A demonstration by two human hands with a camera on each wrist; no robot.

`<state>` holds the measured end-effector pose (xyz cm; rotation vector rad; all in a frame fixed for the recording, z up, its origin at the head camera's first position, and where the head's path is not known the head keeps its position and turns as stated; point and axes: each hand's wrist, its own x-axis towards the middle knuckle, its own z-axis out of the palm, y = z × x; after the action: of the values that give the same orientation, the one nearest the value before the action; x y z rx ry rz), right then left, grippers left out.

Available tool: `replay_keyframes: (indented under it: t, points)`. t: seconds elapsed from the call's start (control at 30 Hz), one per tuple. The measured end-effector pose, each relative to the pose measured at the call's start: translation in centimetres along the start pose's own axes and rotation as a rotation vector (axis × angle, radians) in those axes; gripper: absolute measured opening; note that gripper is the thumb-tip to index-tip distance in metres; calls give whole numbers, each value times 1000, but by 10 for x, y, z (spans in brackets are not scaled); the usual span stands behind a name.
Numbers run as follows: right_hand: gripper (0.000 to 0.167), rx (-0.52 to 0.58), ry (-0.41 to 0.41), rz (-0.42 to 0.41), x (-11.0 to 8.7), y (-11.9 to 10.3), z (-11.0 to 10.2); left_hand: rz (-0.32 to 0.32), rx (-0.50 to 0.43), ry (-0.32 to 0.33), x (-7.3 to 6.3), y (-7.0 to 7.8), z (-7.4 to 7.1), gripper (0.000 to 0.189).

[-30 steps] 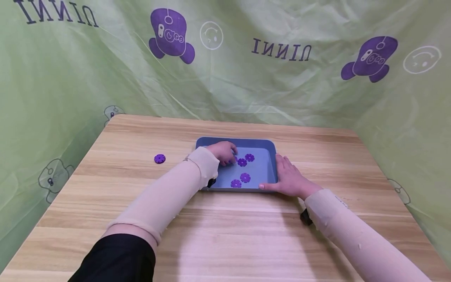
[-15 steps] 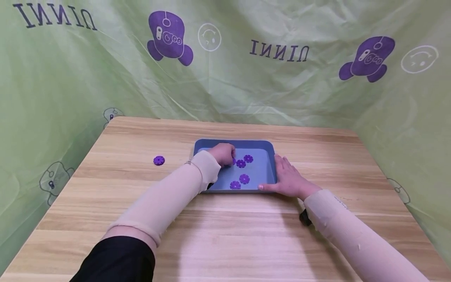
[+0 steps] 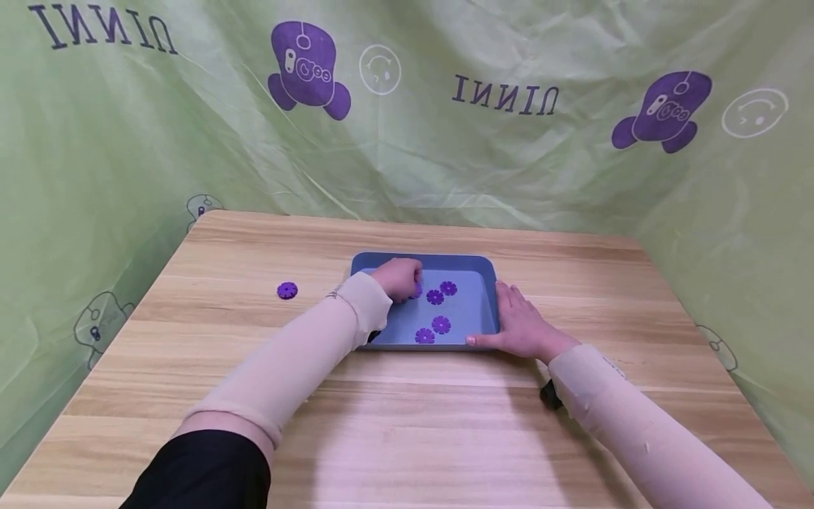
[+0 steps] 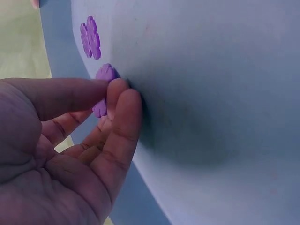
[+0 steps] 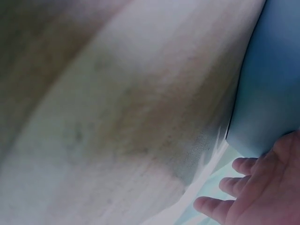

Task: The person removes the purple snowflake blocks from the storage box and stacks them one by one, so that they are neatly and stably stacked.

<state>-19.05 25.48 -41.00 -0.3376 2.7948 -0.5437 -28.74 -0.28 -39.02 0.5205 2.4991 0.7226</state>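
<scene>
A purple disc (image 4: 106, 72) has shifted left, pinched in the left hand (image 3: 397, 278).

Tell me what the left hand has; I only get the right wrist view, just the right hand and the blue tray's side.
Observer: The left hand pinches a purple piece.
Operator: Count the others lying loose inside.
Observer: I can see four more pieces in the tray; the left hand might hide others.
Operator: Check outside it as well.
Observer: At least one further piece lies on the table, to the left of the tray; whether it is single or stacked, I can't tell.
</scene>
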Motion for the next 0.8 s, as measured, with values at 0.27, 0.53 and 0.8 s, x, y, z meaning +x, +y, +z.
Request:
replay_keyframes:
  t: [0.27, 0.53, 0.8]
  points:
    - [134, -12, -6, 14, 0, -1, 1, 26, -5, 25, -15, 0, -13, 11]
    - [134, -21, -17, 25, -1, -2, 0, 42, 2, 87, -24, -5, -29, 18]
    - [134, -37, -18, 28, -1, -3, -1, 58, -112, 160, -32, -18, -43, 21]
